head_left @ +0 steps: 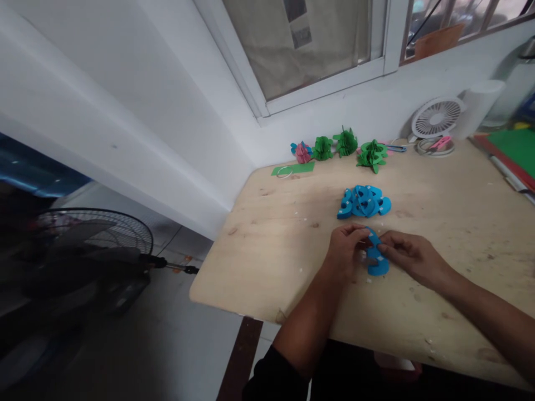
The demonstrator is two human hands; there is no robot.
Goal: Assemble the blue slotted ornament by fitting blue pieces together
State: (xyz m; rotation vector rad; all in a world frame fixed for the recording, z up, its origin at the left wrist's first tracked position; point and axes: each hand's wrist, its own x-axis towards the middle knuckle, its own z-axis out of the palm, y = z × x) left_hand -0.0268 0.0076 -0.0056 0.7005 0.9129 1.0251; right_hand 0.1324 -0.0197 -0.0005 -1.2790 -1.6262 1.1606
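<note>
The curved blue piece (373,254) is held between both hands (348,244) (409,256).

Blue piece (373,254): matt, paper-like. Tabletop (259,250): knotty wood, matt.

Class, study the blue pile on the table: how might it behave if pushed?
The blue pile would probably shift unevenly, since its curved pieces overlap at different angles. Rolling seems unlikely, as it lies spread out. Its pieces may be light: the left hand and right hand pinch a similar blue piece.
</note>
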